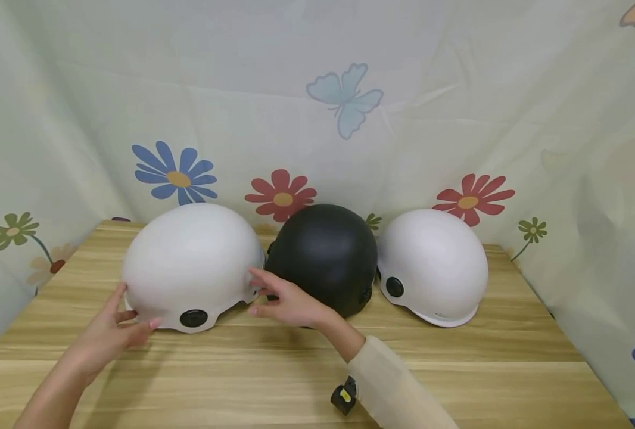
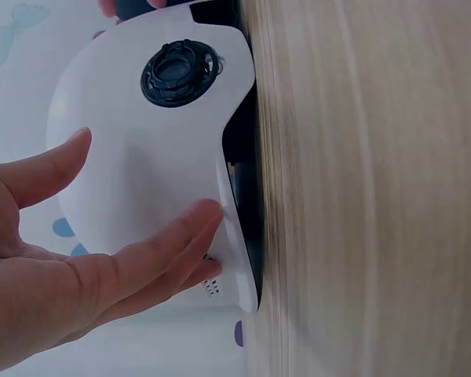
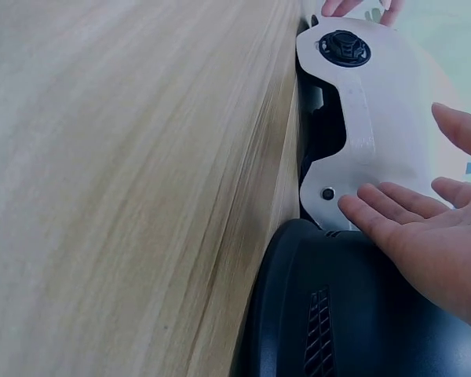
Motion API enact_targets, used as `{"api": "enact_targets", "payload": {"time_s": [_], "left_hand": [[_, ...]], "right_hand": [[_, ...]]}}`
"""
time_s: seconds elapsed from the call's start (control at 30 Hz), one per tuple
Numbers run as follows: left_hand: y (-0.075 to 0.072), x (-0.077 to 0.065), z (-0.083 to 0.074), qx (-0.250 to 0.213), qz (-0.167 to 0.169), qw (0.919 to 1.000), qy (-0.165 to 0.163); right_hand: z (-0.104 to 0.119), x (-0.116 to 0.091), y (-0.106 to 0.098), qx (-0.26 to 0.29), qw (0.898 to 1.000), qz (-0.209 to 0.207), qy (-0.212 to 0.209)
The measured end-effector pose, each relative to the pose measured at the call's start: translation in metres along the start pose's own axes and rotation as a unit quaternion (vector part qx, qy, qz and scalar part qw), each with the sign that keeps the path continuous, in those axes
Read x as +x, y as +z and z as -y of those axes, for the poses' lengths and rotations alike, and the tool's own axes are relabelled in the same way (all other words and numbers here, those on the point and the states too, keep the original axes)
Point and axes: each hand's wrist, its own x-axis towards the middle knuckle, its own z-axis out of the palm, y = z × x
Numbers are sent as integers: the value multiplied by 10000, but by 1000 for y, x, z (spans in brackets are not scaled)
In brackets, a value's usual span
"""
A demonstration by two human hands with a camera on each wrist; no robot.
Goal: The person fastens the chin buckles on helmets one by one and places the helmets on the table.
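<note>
A large white helmet (image 1: 194, 262) with a round black side knob (image 2: 179, 72) rests on the wooden table at the left. My left hand (image 1: 112, 328) is at its left end, fingers spread; in the left wrist view the fingertips lie against the shell near the lower rim. On the helmet's other side my right hand (image 1: 290, 301) reaches between it and a black helmet (image 1: 325, 256). Its fingers are extended beside the white shell in the right wrist view; whether they touch is hard to tell. Neither hand grips anything.
Right of the black helmet stands a second white helmet (image 1: 432, 262) with a round black side piece. All three sit in a row on the wooden table (image 1: 296, 381), before a hanging cloth (image 1: 232, 95) printed with flowers. A black strapped device (image 1: 344, 396) hangs at my right wrist.
</note>
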Motion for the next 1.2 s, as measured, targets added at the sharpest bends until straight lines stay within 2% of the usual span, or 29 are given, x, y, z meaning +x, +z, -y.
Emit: {"api": "enact_targets", "payload": {"time_s": [0.17,0.47,0.7,0.83,1.03,1.2], "left_hand": [[2,3,-3,59,-76,9999,45],[8,10,-7,-107,-198,9995,198],[10,13,-7,-191,-141,9996,164],[11,12,-8,-112,-137,9996,236],[12,10,-7,-189,-75,9990,386],[11,8,-5,-253,-38,9991,353]], "right_hand": [[-2,3,1,84,9999,-27,68],[-2,3,3,-24,10000,36,58],[-3,0,0,-12,9999,118,20],[-3,-7,-8,-42,9992,402,-20],[-4,-24,-28,-52,9962,844,190],[-8,-40,-46,225,9932,1116,231]]}}
